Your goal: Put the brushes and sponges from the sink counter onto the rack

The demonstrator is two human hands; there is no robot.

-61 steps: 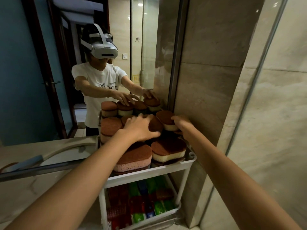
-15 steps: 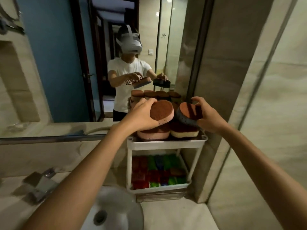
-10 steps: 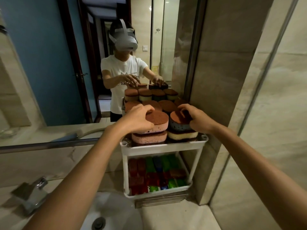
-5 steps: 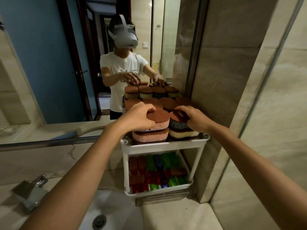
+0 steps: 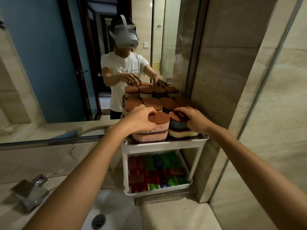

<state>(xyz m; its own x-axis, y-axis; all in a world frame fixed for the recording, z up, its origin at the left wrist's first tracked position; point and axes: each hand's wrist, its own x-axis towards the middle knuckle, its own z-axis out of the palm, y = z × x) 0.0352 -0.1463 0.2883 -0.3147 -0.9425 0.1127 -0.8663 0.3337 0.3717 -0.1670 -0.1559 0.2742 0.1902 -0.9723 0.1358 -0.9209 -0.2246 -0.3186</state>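
Observation:
A white two-tier rack (image 5: 163,145) stands on the counter against the mirror and the right wall. Its top shelf holds several brown-topped sponges in stacks. My left hand (image 5: 138,121) grips a pink sponge (image 5: 159,122) that lies on another pink sponge (image 5: 149,137) at the front left. My right hand (image 5: 193,119) grips a blue sponge (image 5: 177,124) that sits on a cream sponge (image 5: 182,133) at the front right. The lower shelf holds several red, green and blue brushes (image 5: 157,173).
The white basin (image 5: 116,211) with its drain lies below my left arm, and a chrome tap (image 5: 31,190) stands at the left. The mirror (image 5: 83,63) behind the rack reflects me and the sponges. A stone wall and glass panel (image 5: 265,97) close off the right.
Both hands brought a pink and a blue sponge down onto the front stacks of the top shelf. Since half a second ago they have stayed on them.

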